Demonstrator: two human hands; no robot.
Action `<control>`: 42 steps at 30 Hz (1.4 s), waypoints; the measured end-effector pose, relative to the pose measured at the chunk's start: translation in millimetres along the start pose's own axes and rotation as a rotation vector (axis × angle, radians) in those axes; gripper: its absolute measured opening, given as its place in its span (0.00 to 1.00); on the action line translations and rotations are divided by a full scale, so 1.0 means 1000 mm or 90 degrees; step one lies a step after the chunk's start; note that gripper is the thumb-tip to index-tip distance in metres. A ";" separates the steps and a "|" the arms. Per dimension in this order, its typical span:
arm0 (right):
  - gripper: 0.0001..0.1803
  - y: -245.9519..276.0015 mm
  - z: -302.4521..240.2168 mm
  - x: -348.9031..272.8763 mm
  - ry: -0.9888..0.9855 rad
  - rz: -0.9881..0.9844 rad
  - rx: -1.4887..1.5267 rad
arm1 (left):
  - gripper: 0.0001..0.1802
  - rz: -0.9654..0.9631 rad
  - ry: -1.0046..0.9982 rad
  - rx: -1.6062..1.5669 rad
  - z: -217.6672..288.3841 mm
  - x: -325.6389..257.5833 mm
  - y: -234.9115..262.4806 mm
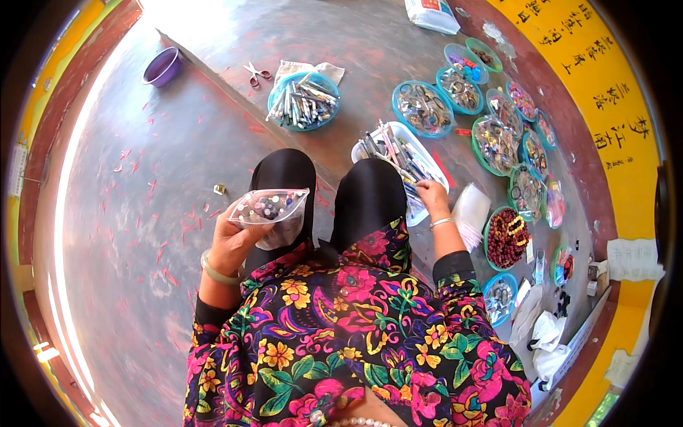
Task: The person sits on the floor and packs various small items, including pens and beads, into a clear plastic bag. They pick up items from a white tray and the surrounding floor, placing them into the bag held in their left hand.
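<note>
My left hand grips a clear plastic bag over my left knee. Small dark and white round pieces show near its top. At the right side of a white plastic basket, my right hand has its fingers pinched together; whatever lies between them is too small to make out. Slim pen-like sticks fill that basket, and my right knee hides part of it. Farther off, a blue basket holds more pen-like sticks.
Scissors lie left of the blue basket, and a purple basin stands at far left. Several bowls of small goods line the right. White sheets and a bowl of dark red beads sit beside my right arm.
</note>
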State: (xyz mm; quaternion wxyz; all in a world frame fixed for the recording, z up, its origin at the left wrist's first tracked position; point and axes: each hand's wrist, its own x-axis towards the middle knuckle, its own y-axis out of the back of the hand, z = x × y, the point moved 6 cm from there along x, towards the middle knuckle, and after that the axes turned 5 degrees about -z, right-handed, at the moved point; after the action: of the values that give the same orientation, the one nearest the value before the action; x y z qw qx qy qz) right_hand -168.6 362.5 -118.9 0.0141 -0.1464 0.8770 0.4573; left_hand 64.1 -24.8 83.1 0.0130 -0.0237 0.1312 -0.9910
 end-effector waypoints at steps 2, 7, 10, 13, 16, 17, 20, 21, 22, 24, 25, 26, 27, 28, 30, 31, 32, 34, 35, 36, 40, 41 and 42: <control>0.11 -0.024 0.000 -0.011 -0.075 -0.055 -0.068 | 0.22 0.001 0.018 0.015 0.003 -0.003 -0.002; 0.08 -0.048 0.009 -0.025 -0.124 -0.032 -0.220 | 0.22 -0.007 0.018 0.023 0.005 0.000 -0.007; 0.08 -0.053 0.016 -0.026 -0.101 -0.032 -0.183 | 0.22 -0.002 0.024 0.020 0.004 0.000 -0.007; 0.08 -0.049 0.025 -0.026 -0.097 -0.070 -0.025 | 0.22 -0.003 0.025 0.025 0.003 -0.001 -0.006; 0.06 -0.039 0.023 -0.030 -0.134 -0.147 0.272 | 0.22 -0.009 0.025 0.032 0.000 -0.002 -0.005; 0.05 -0.034 0.015 -0.036 -0.173 -0.159 0.393 | 0.22 -0.008 0.025 0.035 -0.001 -0.003 -0.004; 0.09 -0.017 -0.009 -0.046 -0.209 -0.176 0.618 | 0.22 -0.011 0.029 0.023 0.001 -0.001 -0.007; 0.09 -0.011 -0.019 -0.048 -0.186 -0.158 0.657 | 0.22 -0.013 0.031 0.025 0.000 -0.001 -0.007; 0.10 -0.006 -0.024 -0.048 -0.163 -0.140 0.696 | 0.22 -0.015 0.032 0.027 -0.001 0.000 -0.006; 0.10 0.000 -0.032 -0.046 -0.112 -0.142 0.794 | 0.22 -0.016 0.036 0.028 -0.004 -0.001 -0.005; 0.10 0.005 -0.044 -0.047 -0.089 -0.149 0.828 | 0.22 -0.014 0.041 0.030 -0.004 -0.001 -0.004; 0.10 0.011 -0.057 -0.048 -0.066 -0.156 0.863 | 0.22 -0.011 0.046 0.032 -0.004 -0.002 -0.003; 0.11 0.017 -0.068 -0.048 -0.051 -0.164 0.892 | 0.22 -0.012 0.040 0.030 -0.003 -0.001 -0.004; 0.12 0.023 -0.080 -0.050 -0.036 -0.179 0.908 | 0.22 -0.011 0.036 0.030 0.000 -0.001 -0.005; 0.13 0.028 -0.103 -0.052 -0.007 -0.212 0.939 | 0.22 -0.010 0.030 0.020 0.002 -0.002 -0.007; 0.15 0.028 -0.108 -0.050 0.020 -0.243 0.944 | 0.22 -0.009 0.030 0.012 0.001 -0.003 -0.007; 0.16 0.031 -0.111 -0.049 0.024 -0.222 0.915 | 0.22 -0.008 0.028 0.003 0.001 -0.003 -0.006; 0.17 0.033 -0.127 -0.053 0.031 -0.203 0.864 | 0.22 -0.024 0.030 0.023 0.001 -0.003 -0.005; 0.18 0.039 -0.137 -0.056 0.053 -0.207 0.825 | 0.22 -0.028 0.030 0.032 0.001 -0.002 -0.004; 0.17 0.048 -0.155 -0.061 0.060 -0.211 0.812 | 0.22 -0.039 0.018 0.071 0.005 -0.001 -0.005; 0.12 0.064 -0.178 -0.066 0.081 -0.195 0.771 | 0.22 -0.008 0.052 -0.004 0.001 -0.005 -0.006; 0.09 0.071 -0.186 -0.067 0.092 -0.182 0.756 | 0.22 0.001 0.055 -0.009 -0.003 -0.007 -0.003; 0.08 0.077 -0.198 -0.069 0.125 -0.179 0.771 | 0.22 0.001 0.051 -0.010 -0.003 -0.008 -0.002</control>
State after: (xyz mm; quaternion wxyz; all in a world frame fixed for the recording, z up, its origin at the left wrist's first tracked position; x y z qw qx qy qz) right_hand -101.5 261.5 68.4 0.0741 -0.2679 0.9500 -0.1424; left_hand 72.2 -21.4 80.4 0.0086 0.0162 0.1395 -0.9901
